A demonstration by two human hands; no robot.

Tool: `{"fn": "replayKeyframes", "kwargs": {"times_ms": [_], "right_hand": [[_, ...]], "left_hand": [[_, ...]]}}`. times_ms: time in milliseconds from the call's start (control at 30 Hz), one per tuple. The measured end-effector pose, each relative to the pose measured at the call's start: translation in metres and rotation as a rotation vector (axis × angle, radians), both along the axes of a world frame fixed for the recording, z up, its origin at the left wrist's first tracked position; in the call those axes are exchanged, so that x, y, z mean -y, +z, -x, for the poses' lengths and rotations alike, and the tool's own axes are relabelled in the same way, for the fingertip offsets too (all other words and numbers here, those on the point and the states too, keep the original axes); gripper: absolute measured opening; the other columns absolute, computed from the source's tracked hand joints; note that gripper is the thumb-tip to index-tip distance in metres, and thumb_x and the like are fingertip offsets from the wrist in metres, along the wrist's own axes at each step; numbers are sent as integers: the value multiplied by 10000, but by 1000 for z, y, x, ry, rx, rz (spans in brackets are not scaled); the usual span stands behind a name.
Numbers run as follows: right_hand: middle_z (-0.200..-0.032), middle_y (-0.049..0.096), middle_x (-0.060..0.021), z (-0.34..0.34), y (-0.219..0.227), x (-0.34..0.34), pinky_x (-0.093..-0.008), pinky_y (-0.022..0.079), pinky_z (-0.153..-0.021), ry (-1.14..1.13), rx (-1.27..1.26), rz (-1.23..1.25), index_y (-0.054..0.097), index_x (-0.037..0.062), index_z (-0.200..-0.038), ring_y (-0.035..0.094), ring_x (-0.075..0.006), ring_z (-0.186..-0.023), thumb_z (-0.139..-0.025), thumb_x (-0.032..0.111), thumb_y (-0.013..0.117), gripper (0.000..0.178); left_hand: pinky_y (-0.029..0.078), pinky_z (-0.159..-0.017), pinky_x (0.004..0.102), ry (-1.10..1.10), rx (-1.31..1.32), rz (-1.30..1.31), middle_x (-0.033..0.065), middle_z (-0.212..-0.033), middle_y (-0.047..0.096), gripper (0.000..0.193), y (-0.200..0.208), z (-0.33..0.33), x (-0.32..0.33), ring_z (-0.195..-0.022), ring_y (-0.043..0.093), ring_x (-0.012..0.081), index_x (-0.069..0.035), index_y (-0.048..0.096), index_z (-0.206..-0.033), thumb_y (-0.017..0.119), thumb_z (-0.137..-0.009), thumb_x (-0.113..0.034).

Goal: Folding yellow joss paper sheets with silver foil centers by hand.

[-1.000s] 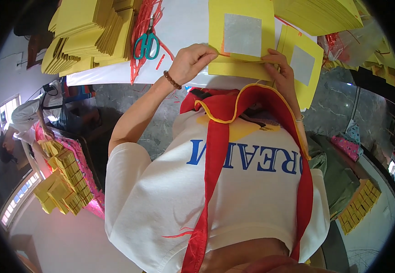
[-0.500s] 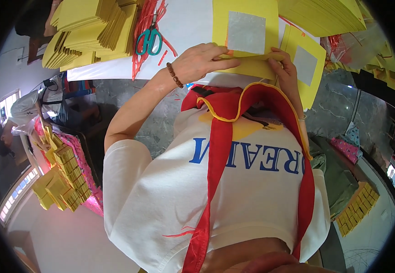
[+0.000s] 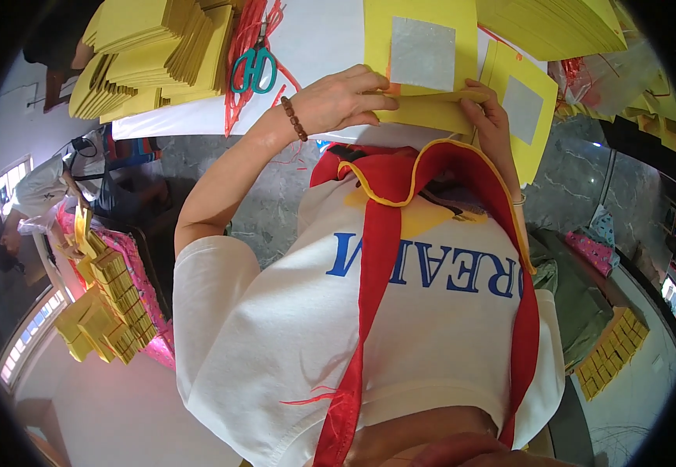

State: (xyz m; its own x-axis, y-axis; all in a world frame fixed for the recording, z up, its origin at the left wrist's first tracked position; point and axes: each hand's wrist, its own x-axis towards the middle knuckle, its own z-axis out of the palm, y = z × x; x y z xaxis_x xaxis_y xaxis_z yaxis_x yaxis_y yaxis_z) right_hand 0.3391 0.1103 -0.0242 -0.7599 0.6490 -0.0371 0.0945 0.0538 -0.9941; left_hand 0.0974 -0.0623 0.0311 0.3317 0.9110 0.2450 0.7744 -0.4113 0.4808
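In front of me lies a yellow paper sheet (image 3: 381, 39) with a silver square (image 3: 423, 53) on it. Its near edge is raised in a folded flap (image 3: 427, 114). My right hand (image 3: 490, 117) pinches the right end of that flap, thumb on the near side. At the left end, my left hand (image 3: 342, 101) has its fingers bent and apart, the tips touching the paper's edge without gripping it. Just right of my right hand, a second yellow sheet with a silver square (image 3: 523, 109) overhangs the table's edge.
Teal-handled scissors (image 3: 254, 68) lie on red strips (image 3: 237, 101) on the white table (image 3: 318, 39). Yellow paper stacks (image 3: 159, 47) stand left, and another stack (image 3: 556, 27) right. A person (image 3: 42, 183) sits far left beside yellow bundles (image 3: 112, 284). Further bundles (image 3: 612, 354) lie at lower right.
My left hand has loosened from the flap's left end and shifted slightly left, its fingers now more bent. My right hand keeps its hold in the same place.
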Motion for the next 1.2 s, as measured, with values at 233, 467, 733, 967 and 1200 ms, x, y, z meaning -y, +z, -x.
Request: {"fn": "replayKeyframes", "kwargs": {"times_ms": [233, 467, 733, 967, 1200], "right_hand": [[-1213, 519, -68, -2, 18, -2, -306, 353, -973, 143, -99, -10, 574, 56, -1105, 454, -188, -1164, -820, 62, 610, 287], [-1098, 598, -71, 4, 6, 3, -347, 341, -1000, 65, -57, -229, 570, 58, -1016, 449, -239, -1180, -809, -7, 585, 217], [-1097, 597, -70, 4, 4, 0, -345, 341, -1002, 49, -97, -162, 566, 60, -1016, 455, -240, -1174, -820, -23, 568, 213], [-1216, 551, -83, 4, 22, 1, -360, 318, -1024, 18, -131, -331, 574, 77, -1041, 444, -263, -1204, -738, 12, 652, 320], [-1158, 598, -49, -7, 42, 2, -369, 319, -954, 243, 30, -753, 619, 138, -1010, 500, -255, -1163, -708, 189, 713, 321]], "left_hand": [[512, -723, 345, 180, 109, -17, 120, -1123, 555, 167, 0, -2, -3, -831, 593, 270, -43, 547, -984, 563, -860, -153], [454, -805, 391, 274, 341, -153, 126, -1137, 546, 386, -9, -8, 0, -969, 549, 309, -51, 510, -1126, 650, -804, -210], [363, -860, 382, 494, -98, -175, 68, -1218, 494, 672, -39, -7, -11, -1018, 476, 262, -182, 500, -1251, 584, -612, 12], [363, -817, 365, 442, -269, -245, 36, -1161, 539, 591, -18, -2, -11, -996, 486, 227, -218, 553, -1202, 575, -649, -12], [373, -822, 362, 307, -209, -173, 41, -1081, 584, 441, 8, -17, 16, -994, 519, 212, -162, 587, -1106, 576, -679, -52]]}}
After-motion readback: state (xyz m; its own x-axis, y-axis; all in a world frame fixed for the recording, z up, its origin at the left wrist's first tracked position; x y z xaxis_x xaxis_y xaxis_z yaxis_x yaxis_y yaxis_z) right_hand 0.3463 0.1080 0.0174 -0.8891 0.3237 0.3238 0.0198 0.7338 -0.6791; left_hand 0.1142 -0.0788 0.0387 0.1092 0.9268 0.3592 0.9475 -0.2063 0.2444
